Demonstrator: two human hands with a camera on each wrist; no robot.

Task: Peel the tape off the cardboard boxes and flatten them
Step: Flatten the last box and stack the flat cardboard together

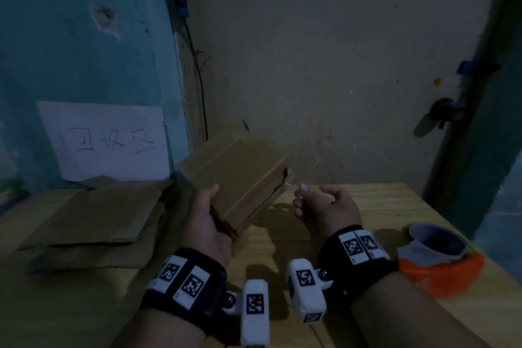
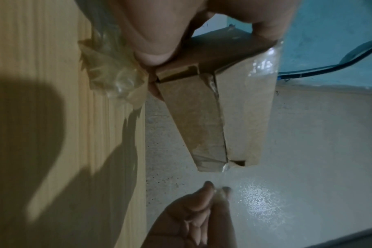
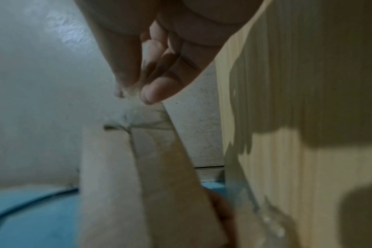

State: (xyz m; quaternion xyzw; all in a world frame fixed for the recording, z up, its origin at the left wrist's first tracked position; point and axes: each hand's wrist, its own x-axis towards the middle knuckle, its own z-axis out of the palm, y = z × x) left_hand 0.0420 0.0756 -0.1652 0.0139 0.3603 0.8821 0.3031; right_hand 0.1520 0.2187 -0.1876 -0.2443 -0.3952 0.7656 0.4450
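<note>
At the far left, a stack of flattened cardboard sheets (image 1: 93, 223) lies on the wooden tabletop (image 1: 367, 206), reaching back to the teal wall where a white paper sign (image 1: 104, 141) with handwritten characters is stuck. The stack fills the left part of the surface right up to the left hand (image 1: 207, 223), so there is little bare wood on that side.

The left hand grips the near end of a small cardboard box (image 1: 240, 178), thumb on top and fingers curled under it. The box is lifted off the tabletop and tilted, its long axis running from the hand away and to the right, far end toward the grey back wall. In the left wrist view, crumpled clear tape (image 2: 115, 80) hangs loose by the thumb and more glossy tape covers one box face.

Just right of the box's far corner, the right hand (image 1: 324, 206) hovers above the wood, thumb and forefinger pressed together on a thin strip of clear tape that runs back to the box end in the right wrist view. Bare tabletop lies under and in front of both hands.

Near the right edge sits an orange bag (image 1: 443, 271) with a grey-white cup-like thing (image 1: 435, 240) on it, well apart from the box.
</note>
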